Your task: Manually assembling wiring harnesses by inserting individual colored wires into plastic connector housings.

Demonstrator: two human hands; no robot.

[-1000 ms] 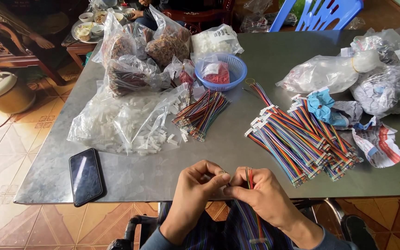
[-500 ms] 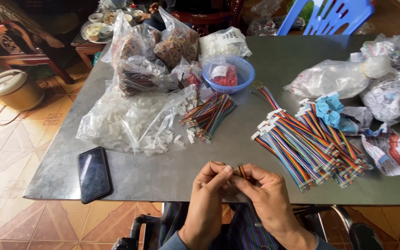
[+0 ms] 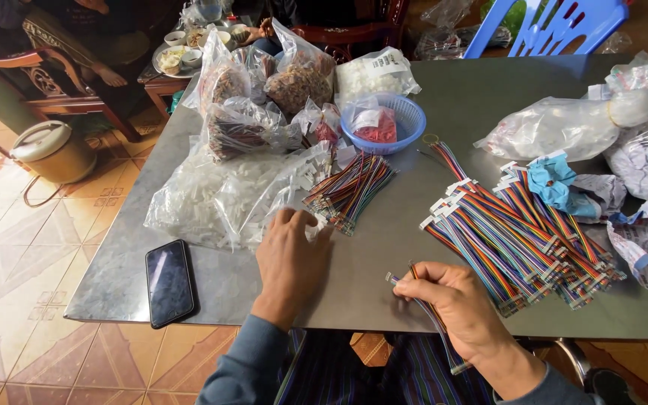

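Hands were joined at the table's (image 3: 489, 97) near edge, now split: left hand (image 3: 292, 251) reaches w/ fingers spread onto the bag of white connectors (image 3: 223, 191) toward the left edge, right hand (image 3: 455, 300) pinches the rainbow cable (image 3: 430, 311) at the near edge, so next connector likely.

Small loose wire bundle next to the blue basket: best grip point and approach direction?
Grip the loose wire bundle across its middle, coming from above. It lies flat and diagonal on the table, so close the fingers across its width. Its near end abuts the bag of white connectors, where the left hand rests; the midspan looks clear.
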